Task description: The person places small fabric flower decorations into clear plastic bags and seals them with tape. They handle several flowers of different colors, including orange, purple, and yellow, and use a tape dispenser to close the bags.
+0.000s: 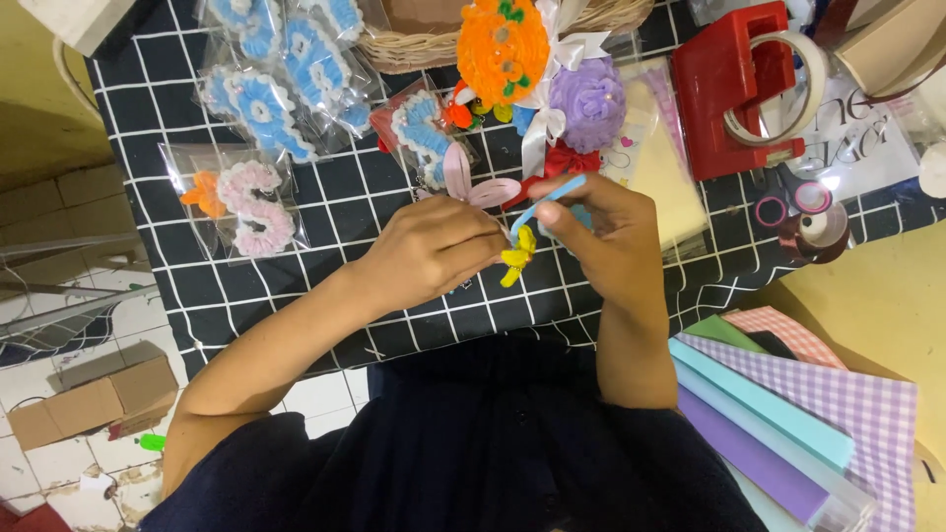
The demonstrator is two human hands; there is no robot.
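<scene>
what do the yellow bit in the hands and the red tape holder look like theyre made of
The small fuzzy yellow piece, pinched between both hands, looks like chenille pipe cleaner: soft, matte pile, bent in loops. The blocky red tape dispenser looks like moulded plastic: smooth faces with a slight sheen.

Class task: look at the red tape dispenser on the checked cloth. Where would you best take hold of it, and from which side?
Probably grip the red tape dispenser across its blocky body, coming from above. Its flat sides suit a grip, while the tape roll at its right end is round and turns.

Open checked black tablecloth point(296, 286) is lying bare left of the hands; clear-wrapped fuzzy blue letters point(286, 69), a woven wicker basket point(414, 44) and a red tape dispenser point(734, 94) are crowding the far side.
</scene>
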